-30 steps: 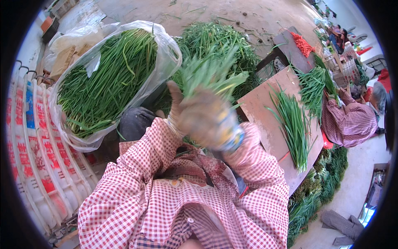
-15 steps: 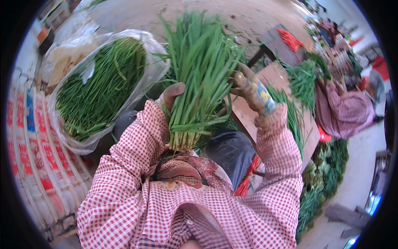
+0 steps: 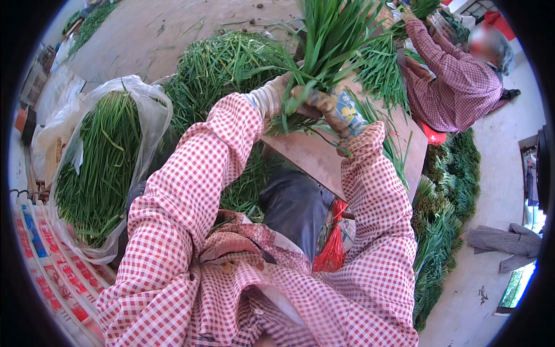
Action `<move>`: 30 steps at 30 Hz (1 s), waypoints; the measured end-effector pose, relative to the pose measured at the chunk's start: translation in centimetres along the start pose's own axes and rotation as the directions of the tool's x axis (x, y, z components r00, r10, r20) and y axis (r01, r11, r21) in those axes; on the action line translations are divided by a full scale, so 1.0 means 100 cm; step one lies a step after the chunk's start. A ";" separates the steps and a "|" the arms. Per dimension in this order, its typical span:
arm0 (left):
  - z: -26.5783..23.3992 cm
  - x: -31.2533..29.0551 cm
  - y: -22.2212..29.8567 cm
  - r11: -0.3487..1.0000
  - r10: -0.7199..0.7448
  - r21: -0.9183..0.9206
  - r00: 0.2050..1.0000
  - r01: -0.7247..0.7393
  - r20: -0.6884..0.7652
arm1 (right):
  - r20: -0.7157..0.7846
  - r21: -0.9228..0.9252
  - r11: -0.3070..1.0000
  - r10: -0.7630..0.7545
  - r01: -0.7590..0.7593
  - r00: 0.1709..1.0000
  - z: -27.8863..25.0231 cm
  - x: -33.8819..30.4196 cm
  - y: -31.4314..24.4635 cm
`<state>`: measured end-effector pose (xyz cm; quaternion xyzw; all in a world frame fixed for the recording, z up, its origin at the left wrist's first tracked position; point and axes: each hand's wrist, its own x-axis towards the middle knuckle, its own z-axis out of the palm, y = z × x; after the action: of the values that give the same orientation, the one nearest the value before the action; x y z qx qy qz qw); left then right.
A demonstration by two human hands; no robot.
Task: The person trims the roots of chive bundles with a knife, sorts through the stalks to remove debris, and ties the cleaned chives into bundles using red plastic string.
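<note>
Left hand (image 3: 281,92) and right hand (image 3: 329,106) have stretched forward-right, fingers (image 3: 305,95) clamped around a leafy bunch (image 3: 330,43).

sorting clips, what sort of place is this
Probably a workroom for bundling greens: a translucent plastic bag full of long green leaves, a loose heap of slender green blades, and green bunches stacked on the pale concrete-like floor.

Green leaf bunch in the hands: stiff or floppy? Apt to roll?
The green bunch is probably floppy at the tips, its long, thin leaves arching outward. It may shed strands, as no tie shows. Unlikely to roll, given the uneven splay.
</note>
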<state>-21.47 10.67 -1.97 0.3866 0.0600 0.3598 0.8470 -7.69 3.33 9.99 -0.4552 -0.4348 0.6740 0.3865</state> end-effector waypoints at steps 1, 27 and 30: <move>-0.025 0.016 -0.016 0.977 0.072 0.203 0.997 -0.069 -0.008 | -0.045 -0.006 1.000 0.018 -0.018 0.999 -0.003 -0.003 -0.006; 0.086 -0.288 0.025 -0.516 -0.099 0.447 0.468 0.731 -0.878 | 0.216 -0.270 0.480 -0.815 0.835 0.539 0.062 0.027 -0.061; 0.099 -0.300 0.034 -0.163 -0.047 0.629 0.631 0.760 -0.774 | 0.234 -0.132 0.572 -0.775 0.809 0.586 0.055 0.035 -0.068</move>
<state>-41.68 -13.58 1.94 0.6921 0.6340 -0.0155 0.3446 -13.11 7.45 16.52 -0.2000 -0.6934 0.4074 0.5597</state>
